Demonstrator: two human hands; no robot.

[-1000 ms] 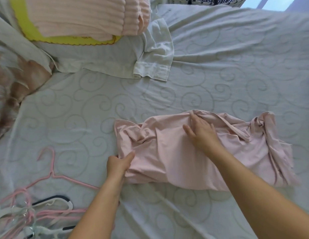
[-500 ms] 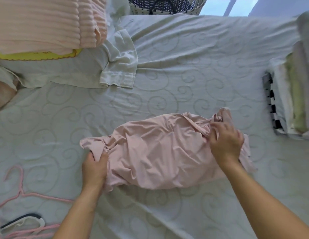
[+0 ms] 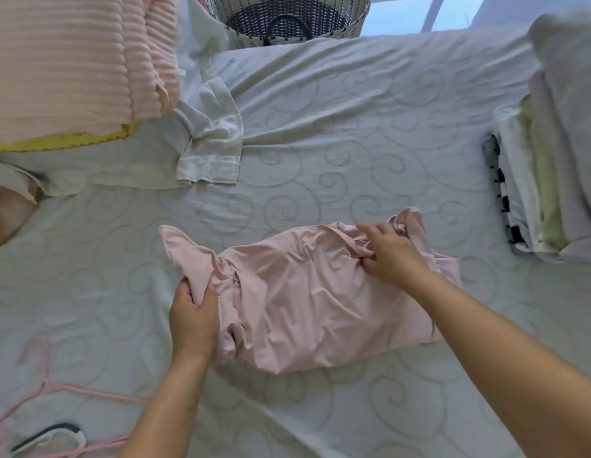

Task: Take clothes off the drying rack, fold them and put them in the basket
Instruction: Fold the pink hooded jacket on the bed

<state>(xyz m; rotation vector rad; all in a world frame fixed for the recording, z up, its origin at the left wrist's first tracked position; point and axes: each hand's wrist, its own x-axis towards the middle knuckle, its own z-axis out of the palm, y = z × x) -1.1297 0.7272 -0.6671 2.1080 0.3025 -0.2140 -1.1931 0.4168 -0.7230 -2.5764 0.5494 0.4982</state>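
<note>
Pink garment (image 3: 314, 302) lies crumpled mid-frame on the swirl-pattern bed sheet (image 3: 353, 143).

Left hand (image 3: 193, 322) is at its lower left end, forearm coming up from the bottom edge. Fingers and thumb are curled tight round the bunched fabric.

Right hand (image 3: 391, 256) is on the upper right part, palm down, arm in from the lower right. Fingers are bent and pinch a fold against the thumb.

Woven basket (image 3: 355, 26) sits top centre past the bed edge, well apart from the garment.

White shirt (image 3: 211, 140) lies upper left, partly under a pink ribbed knit (image 3: 72, 61) and a yellow piece (image 3: 56, 145). Folded stack (image 3: 545, 193) is at the right edge. Pink hangers (image 3: 56, 391) and a black-and-white hanger (image 3: 53, 436) lie bottom left.
</note>
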